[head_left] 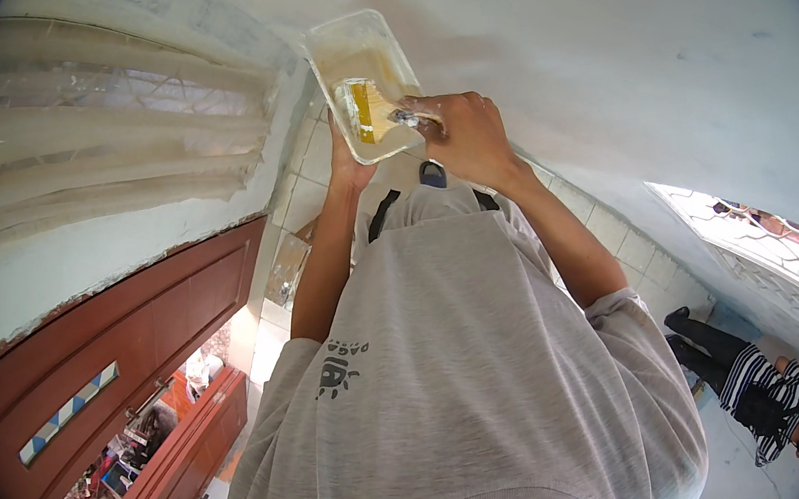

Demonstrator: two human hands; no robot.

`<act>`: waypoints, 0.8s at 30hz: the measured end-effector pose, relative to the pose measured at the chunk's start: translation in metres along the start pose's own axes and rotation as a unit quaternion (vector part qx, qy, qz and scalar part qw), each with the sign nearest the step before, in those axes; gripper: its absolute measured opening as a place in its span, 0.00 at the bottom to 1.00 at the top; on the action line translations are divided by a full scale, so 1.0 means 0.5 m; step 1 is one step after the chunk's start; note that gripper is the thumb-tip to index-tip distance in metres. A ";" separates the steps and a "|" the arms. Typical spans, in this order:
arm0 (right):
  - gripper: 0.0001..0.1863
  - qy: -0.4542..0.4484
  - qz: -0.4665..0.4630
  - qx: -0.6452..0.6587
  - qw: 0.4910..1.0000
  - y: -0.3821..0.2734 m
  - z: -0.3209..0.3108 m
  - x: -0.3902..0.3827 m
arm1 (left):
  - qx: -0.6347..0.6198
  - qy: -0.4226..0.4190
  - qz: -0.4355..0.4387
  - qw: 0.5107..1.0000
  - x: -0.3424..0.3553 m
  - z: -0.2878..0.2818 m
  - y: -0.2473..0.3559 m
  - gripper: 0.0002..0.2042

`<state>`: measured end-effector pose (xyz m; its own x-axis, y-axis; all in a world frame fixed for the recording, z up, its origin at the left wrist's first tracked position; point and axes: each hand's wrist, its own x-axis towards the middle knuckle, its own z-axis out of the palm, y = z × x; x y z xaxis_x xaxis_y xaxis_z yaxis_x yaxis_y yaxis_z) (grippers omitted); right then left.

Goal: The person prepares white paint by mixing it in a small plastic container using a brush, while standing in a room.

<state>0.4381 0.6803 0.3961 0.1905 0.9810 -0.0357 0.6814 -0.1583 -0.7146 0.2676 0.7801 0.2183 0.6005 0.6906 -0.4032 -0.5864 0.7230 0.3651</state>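
A flat, wide paintbrush (380,114) with a yellow band and pale wooden body is in my right hand (467,132), whose fingers close round its handle. The brush lies over the inside of a rectangular, pale plastic tub (356,28), its bristles turned to the left wall of the tub. Smears of whitish paint mark the brush and the tub. My left hand (347,160) grips the tub from its left side and below; most of those fingers are hidden behind it.
A pale wall (593,32) rises in front and to the right. Left are a sheer curtain (101,127) and a red-brown door (118,337). Pale floor tiles (307,201) show below. A grille window (772,241) is at right, near a person in a striped top (760,384).
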 end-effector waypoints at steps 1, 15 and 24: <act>0.24 0.002 0.024 0.017 1.000 0.002 0.002 -0.001 | 0.057 0.005 0.002 0.998 -0.001 0.005 -0.001 0.29; 0.19 0.036 0.002 -0.003 0.999 0.035 -0.050 0.003 | 0.016 -0.031 0.025 0.999 -0.015 -0.080 -0.031 0.32; 0.14 -0.047 -0.092 -0.062 0.993 0.002 -0.156 0.032 | -0.076 -0.191 -0.063 0.977 -0.009 -0.130 0.009 0.32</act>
<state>0.4968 0.6872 0.4494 -0.0073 0.9998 0.0177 0.7813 0.0168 -0.6240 0.2268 0.7793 0.1673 0.8151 0.5731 -0.0848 -0.5510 0.8122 0.1917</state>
